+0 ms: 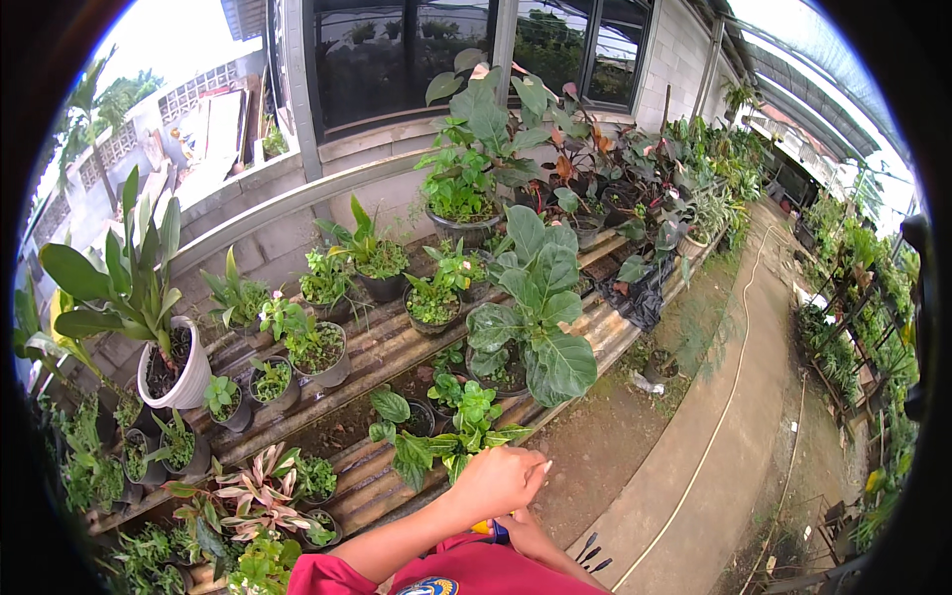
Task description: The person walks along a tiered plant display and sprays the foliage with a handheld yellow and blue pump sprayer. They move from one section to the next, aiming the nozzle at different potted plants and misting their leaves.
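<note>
My left hand (500, 480) reaches across in front of my red shirt (483, 569). Its fingers are curled, and whether anything is inside them is hidden. Just beyond it are the yellow-green leaves of a potted plant (465, 439). My right hand (524, 532) is lower, close to the shirt and partly behind the left one. It grips a yellow and blue object (491, 528), mostly hidden, kind unclear. Farther out, a large-leaved fiddle-leaf fig (547, 312) stands in a dark pot on the slatted bench (372, 483).
Several potted plants line the corrugated shelves, with a white ribbed pot (178, 364) at left. A black plastic bag (639, 297) lies at the shelf edge. On the right, a pale hose (714, 454) runs along a concrete path (669, 476). Black cable ends (591, 554) show near my right arm.
</note>
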The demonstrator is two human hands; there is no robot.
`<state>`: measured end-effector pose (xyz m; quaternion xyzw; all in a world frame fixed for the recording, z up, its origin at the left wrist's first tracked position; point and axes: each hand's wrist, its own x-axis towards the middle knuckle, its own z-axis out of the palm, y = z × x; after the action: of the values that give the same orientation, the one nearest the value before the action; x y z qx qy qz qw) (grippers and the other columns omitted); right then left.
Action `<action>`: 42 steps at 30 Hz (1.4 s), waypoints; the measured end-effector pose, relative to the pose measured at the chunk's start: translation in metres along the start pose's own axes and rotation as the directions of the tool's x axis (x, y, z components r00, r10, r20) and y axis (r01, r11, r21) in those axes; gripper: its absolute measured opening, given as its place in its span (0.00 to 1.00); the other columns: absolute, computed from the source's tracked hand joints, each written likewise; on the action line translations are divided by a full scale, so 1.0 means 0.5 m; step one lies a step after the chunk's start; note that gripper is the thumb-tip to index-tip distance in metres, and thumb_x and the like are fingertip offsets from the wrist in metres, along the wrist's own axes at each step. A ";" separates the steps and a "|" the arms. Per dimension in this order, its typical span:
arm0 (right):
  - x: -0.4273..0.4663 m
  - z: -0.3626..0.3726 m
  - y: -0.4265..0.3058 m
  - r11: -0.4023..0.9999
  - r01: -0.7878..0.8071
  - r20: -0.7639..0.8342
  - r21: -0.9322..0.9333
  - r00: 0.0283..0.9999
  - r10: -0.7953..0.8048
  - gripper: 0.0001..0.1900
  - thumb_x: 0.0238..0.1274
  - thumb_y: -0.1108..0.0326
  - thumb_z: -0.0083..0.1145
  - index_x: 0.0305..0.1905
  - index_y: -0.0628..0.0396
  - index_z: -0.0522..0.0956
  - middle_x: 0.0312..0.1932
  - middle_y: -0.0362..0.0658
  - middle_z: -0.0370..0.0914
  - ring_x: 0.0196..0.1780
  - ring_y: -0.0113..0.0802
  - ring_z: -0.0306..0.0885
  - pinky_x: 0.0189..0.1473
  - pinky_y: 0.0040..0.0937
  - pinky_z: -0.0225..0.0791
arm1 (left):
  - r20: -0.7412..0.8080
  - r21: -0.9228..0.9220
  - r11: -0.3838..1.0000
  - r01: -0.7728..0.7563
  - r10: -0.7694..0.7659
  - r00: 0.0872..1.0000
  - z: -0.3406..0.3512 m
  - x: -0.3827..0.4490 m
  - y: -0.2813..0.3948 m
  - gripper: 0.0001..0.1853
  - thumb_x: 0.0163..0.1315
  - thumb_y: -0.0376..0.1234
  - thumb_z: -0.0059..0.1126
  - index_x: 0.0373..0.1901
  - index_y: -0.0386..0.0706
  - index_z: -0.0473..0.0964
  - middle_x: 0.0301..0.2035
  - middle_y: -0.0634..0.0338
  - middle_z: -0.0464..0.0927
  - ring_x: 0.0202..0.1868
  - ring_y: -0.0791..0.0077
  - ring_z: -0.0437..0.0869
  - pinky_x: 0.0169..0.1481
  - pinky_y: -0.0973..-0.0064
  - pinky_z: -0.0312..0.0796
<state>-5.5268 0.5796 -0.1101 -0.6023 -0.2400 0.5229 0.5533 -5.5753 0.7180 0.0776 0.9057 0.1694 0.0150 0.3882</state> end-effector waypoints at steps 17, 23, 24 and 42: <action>-0.015 0.012 -0.009 1.000 0.007 -0.011 -0.027 1.000 -0.007 0.17 0.70 0.71 0.43 0.60 0.58 0.58 0.36 0.42 0.72 0.35 0.26 0.73 0.39 0.26 0.71 | -0.227 -0.370 0.886 -0.279 0.205 0.952 0.049 -0.003 -0.016 0.21 0.67 0.40 0.51 0.20 0.34 0.74 0.12 0.54 0.69 0.13 0.66 0.67 0.21 0.73 0.62; -0.023 -0.002 0.022 0.953 0.207 -0.027 -0.220 0.975 -0.218 0.19 0.70 0.73 0.43 0.62 0.59 0.57 0.37 0.43 0.73 0.37 0.28 0.75 0.41 0.26 0.71 | -0.071 0.073 0.989 -0.130 0.135 0.988 0.098 0.002 -0.035 0.14 0.67 0.37 0.49 0.29 0.36 0.76 0.23 0.46 0.78 0.27 0.48 0.81 0.36 0.53 0.74; -0.022 -0.004 0.024 0.890 0.303 0.005 -0.340 0.947 -0.320 0.20 0.70 0.73 0.43 0.63 0.59 0.56 0.38 0.44 0.73 0.37 0.28 0.75 0.41 0.25 0.71 | -0.226 0.053 0.969 -0.243 0.249 0.942 0.127 -0.003 -0.054 0.14 0.67 0.37 0.49 0.29 0.36 0.77 0.23 0.47 0.78 0.27 0.48 0.81 0.37 0.53 0.74; 0.052 0.130 -0.225 0.941 0.325 0.140 0.088 0.932 -0.335 0.27 0.71 0.73 0.39 0.73 0.52 0.53 0.24 0.34 0.65 0.22 0.18 0.60 0.24 0.18 0.57 | -0.763 -0.374 0.897 -0.234 -0.155 0.627 -0.025 -0.099 -0.147 0.23 0.63 0.36 0.57 0.58 0.38 0.65 0.48 0.50 0.71 0.51 0.63 0.75 0.58 0.67 0.66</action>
<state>-5.5436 0.6596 -0.0060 -0.4937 -0.3630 0.4745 0.6320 -5.6457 0.7581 0.0394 0.7008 0.2912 0.4507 0.4701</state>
